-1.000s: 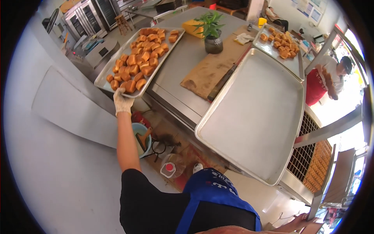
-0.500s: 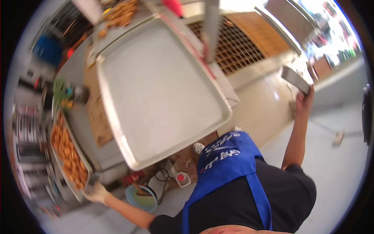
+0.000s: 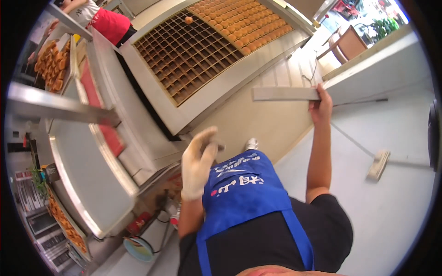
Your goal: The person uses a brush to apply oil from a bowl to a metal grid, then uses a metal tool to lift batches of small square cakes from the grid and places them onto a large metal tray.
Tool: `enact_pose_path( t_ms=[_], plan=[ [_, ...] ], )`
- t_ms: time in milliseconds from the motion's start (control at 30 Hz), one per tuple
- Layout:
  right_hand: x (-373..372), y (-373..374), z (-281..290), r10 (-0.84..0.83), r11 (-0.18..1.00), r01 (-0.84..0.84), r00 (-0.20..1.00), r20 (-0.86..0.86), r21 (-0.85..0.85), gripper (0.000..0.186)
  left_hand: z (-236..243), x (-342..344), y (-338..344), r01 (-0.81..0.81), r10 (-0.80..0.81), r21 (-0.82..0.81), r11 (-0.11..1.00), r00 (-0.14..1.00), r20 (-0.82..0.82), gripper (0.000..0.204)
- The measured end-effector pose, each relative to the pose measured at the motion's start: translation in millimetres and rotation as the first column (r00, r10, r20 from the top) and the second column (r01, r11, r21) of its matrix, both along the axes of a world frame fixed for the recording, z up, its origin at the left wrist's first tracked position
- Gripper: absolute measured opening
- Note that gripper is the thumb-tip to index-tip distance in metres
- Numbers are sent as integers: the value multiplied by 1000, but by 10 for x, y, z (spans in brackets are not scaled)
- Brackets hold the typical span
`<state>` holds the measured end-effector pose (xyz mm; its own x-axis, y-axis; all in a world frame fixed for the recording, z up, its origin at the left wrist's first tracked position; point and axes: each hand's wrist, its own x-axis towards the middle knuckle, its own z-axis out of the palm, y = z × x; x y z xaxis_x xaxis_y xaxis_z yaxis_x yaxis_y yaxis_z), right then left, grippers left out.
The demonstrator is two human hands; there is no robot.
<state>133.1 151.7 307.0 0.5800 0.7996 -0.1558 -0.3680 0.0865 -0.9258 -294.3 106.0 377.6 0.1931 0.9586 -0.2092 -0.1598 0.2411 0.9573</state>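
Observation:
In my right hand (image 3: 321, 106), bare and closed, is one end of a long, flat grey bar (image 3: 282, 94), held level over the floor at the right. My left hand (image 3: 199, 165) wears a whitish glove and is in front of my blue apron, its fingers curled. A small dark grey piece shows beyond its fingertips; its kind is hidden. Ahead lies a large metal-framed grid (image 3: 184, 60) of square cells. Its right part carries rows of round browned pieces (image 3: 248, 27); one loose piece (image 3: 189, 20) sits on the bare cells.
A large pale tray (image 3: 87, 170) lies at the left, crossed by a metal post (image 3: 60, 105). Browned pieces (image 3: 51, 66) are heaped beyond it, near a person in a red apron (image 3: 109, 25). Lower left are another filled tray (image 3: 66, 223) and a blue basin (image 3: 138, 248).
My view has swung right, toward the grid. My left hand has left the filled tray's end and come in front of my apron. The grey bar has turned level in my right hand.

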Motion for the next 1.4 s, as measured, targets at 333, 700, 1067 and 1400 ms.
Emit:
enact_pose_path(
  t_ms=[333, 700, 1067, 1400],
  plan=[
    [1391, 1053, -259, 226, 889, -236, 972, -72, -393, 32, -936, 2554, 1481, 249, -193, -252, 935, 955, 225, 61],
    [2471, 2457, -238, 484, 686, -472, 864, -137, -554, 29, -1111, 3544, 2295, 27, 28, -313, 950, 985, 169, 44],
    [2901, 3187, -373, 675, 493, -690, 688, -268, -529, 32, -1257, 4283, 2399, -347, 367, -243, 906, 930, 38, 43],
    [2845, 3472, -463, 716, 439, -711, 646, -265, -549, 31, -1337, 4471, 2478, -474, 502, -248, 845, 862, 66, 45]
  ],
)
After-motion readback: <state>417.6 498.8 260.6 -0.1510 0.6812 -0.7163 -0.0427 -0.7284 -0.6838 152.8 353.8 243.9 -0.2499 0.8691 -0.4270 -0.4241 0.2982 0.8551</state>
